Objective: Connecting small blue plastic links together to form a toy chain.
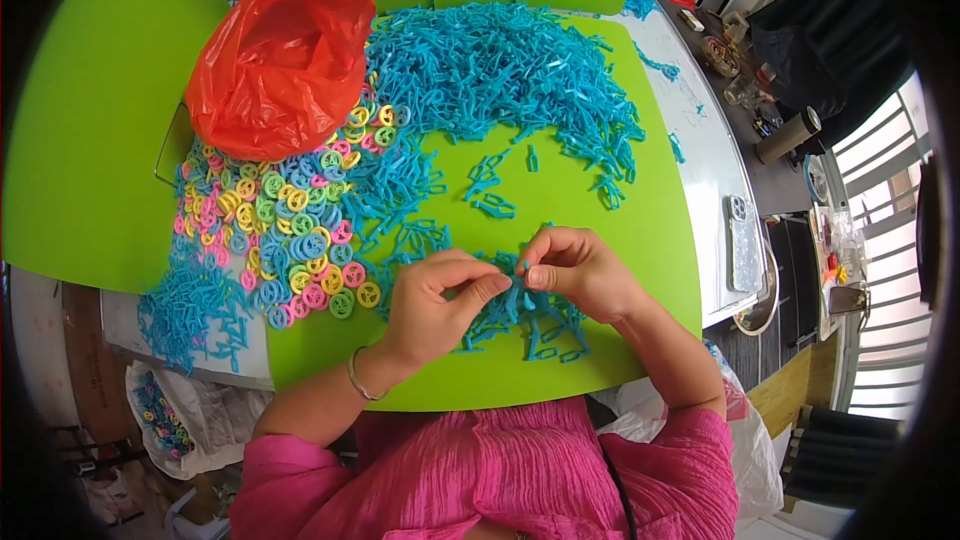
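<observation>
1. Pinching blue plastic pieces (pixel 514 295) thumb-to-forefinger, left hand (pixel 435 298) and right hand (pixel 582 275) partly hide their shapes, above a smooth green board (pixel 650 200).
2. Crinkled red bag (pixel 278 75) covers some pastel wheel-shaped rings (pixel 312 245).

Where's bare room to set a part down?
Green board right of the right hand, out to the board's edge; white tabletop between that edge and the phone. Smaller patch: between right hand and big blue pile. Crowded: left, with plastic rings and red bag; also between right hand and left hand, amid loose blue pieces.
</observation>
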Demonstrator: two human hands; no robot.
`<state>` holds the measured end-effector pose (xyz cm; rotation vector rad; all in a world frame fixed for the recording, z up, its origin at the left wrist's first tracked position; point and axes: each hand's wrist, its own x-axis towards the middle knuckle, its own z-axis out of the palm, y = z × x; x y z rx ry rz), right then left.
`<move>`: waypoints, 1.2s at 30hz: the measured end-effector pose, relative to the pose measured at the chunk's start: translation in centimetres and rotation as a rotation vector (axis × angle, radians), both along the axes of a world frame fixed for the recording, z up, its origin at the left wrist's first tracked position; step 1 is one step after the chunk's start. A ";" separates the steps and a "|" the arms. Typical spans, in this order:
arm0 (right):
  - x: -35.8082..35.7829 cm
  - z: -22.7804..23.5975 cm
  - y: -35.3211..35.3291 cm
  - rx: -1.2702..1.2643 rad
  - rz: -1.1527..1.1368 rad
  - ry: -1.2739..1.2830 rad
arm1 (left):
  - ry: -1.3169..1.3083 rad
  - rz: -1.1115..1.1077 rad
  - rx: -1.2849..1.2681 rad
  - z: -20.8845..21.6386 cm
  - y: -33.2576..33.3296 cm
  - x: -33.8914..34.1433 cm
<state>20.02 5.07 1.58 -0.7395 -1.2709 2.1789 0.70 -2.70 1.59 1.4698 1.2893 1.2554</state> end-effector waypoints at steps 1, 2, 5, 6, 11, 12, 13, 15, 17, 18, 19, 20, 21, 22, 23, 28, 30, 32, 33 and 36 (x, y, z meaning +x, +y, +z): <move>0.1 0.2 0.1 0.032 0.034 -0.047 | 0.000 0.001 -0.001 0.0 0.1 -0.2; 0.1 0.2 0.1 0.066 0.067 -0.094 | 0.019 -0.030 -0.011 0.0 0.1 -0.4; 0.2 0.0 0.1 0.028 0.046 -0.106 | 0.001 0.003 -0.011 -0.4 -0.1 0.1; 0.1 -0.1 -0.1 0.028 0.045 -0.107 | -0.037 0.067 -0.001 -0.6 -0.3 0.6; -0.3 0.1 -0.6 0.009 -0.019 0.025 | -0.067 0.148 0.099 -0.8 -1.0 1.4; -0.2 0.0 -0.5 0.010 -0.019 0.026 | -0.026 0.118 0.120 -0.6 -0.9 1.2; -0.1 -0.1 -0.3 0.025 0.000 -0.002 | -0.024 0.119 0.121 -0.2 -0.5 0.7; 0.1 -0.1 -0.3 0.040 0.013 -0.031 | 0.166 -0.024 0.110 1.0 0.2 -0.4; 0.0 0.5 -0.6 0.096 0.062 -0.045 | 0.182 -0.037 0.093 2.2 -0.2 -1.1; 0.0 0.9 -0.6 0.097 0.064 -0.042 | 0.198 -0.046 0.072 2.8 -0.5 -1.6; 0.0 1.2 -0.6 0.153 0.053 -0.063 | 0.253 0.028 0.142 3.3 -1.0 -2.5; 0.1 1.3 -0.5 0.209 0.039 -0.085 | 0.306 0.100 0.212 3.4 -1.7 -3.8; 0.6 1.3 -0.2 0.209 0.028 -0.089 | 0.336 0.242 0.220 3.1 -2.5 -5.7; 1.4 1.2 0.5 0.310 -0.069 -0.184 | 0.368 0.389 0.225 2.6 -3.6 -7.9; 2.2 1.1 1.2 0.410 -0.166 -0.278 | 0.268 0.555 0.147 2.9 -5.0 -9.9; 4.1 1.3 3.7 0.488 -0.352 -0.353 | 0.382 1.166 0.141 2.2 -13.5 -23.2; 4.3 1.7 3.8 0.599 -0.430 -0.433 | 0.446 1.189 0.106 1.0 -16.0 -27.9; 3.9 1.4 3.6 0.696 -0.411 -0.482 | 0.510 1.216 0.070 -0.8 -17.5 -31.1; 3.8 1.2 3.5 0.793 -0.398 -0.534 | 0.520 1.218 0.030 -1.4 -17.7 -32.0; 1.6 0.7 2.6 0.979 -0.385 -0.636 | 0.755 1.258 0.031 -0.4 -15.9 -29.8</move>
